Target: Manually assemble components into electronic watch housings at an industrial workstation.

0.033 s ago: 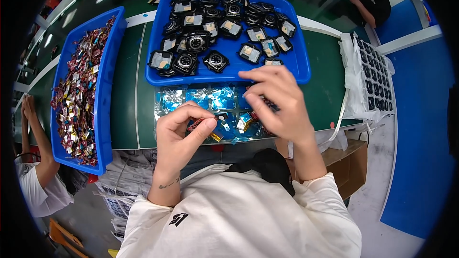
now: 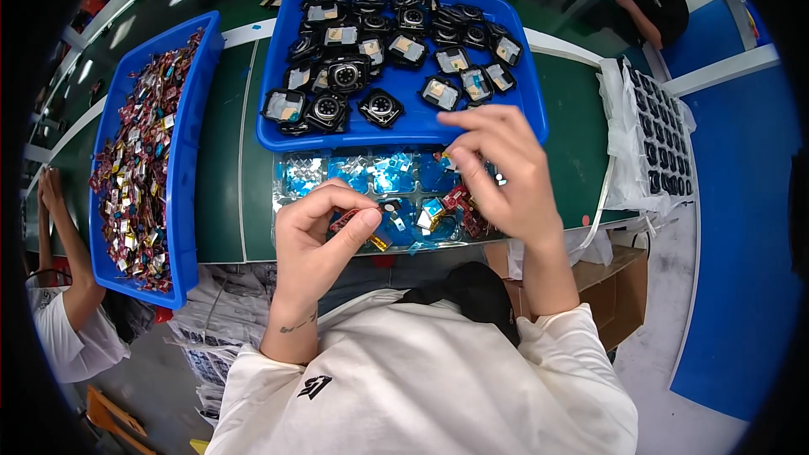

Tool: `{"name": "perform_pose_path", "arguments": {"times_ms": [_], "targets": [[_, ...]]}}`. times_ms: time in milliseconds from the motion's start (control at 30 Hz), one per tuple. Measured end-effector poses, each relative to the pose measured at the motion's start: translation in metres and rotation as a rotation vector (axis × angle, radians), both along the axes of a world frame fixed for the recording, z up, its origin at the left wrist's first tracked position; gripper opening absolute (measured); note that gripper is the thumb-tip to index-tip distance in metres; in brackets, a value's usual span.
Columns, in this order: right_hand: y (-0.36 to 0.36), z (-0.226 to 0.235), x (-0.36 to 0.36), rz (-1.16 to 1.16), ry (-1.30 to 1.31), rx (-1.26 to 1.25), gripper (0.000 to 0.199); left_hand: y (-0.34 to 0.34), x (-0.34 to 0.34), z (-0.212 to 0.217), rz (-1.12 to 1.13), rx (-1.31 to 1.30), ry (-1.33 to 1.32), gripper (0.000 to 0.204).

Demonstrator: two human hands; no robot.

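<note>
My left hand (image 2: 324,232) is closed in a pinch, thumb against forefinger, on a small red flexible circuit board (image 2: 341,221) with a gold end below the thumb. My right hand (image 2: 506,173) hovers over the right end of a clear compartment tray (image 2: 280,202). Its fingers are spread, and I see nothing in them. Beneath it lie red circuit pieces (image 2: 458,200), partly covered by the hand. Blue film scraps (image 2: 394,172) and small silvery bits fill other compartments. Behind the tray stands a blue bin (image 2: 404,136) holding many black watch cases (image 2: 345,74).
A second blue bin (image 2: 187,194), heaped with red and gold circuit pieces (image 2: 139,177), stands at the left. At the right is a stack of trays (image 2: 666,139) with dark parts, wrapped in white plastic. A cardboard box (image 2: 628,295) sits below the table. Other people work around.
My right hand has shifted a little to the right, uncovering more of the red pieces in the tray. My left hand stays in place with the circuit board.
</note>
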State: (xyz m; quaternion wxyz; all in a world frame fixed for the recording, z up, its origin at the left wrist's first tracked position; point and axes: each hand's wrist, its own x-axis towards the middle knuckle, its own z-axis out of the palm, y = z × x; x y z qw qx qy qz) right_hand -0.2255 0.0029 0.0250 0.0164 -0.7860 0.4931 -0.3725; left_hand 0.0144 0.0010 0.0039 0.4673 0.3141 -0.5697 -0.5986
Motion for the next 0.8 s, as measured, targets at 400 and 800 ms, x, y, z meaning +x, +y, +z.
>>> {"name": "perform_pose_path", "arguments": {"times_ms": [400, 800], "targets": [[-0.019, 0.007, -0.032, -0.334, -0.004, 0.329, 0.024, 0.005, -0.005, 0.0, -0.023, 0.063, -0.014, 0.005], [0.025, -0.013, 0.061, 0.051, -1.049, 0.463, 0.029, 0.0, -0.029, 0.006, 0.194, -0.254, -0.125, 0.005]]}}
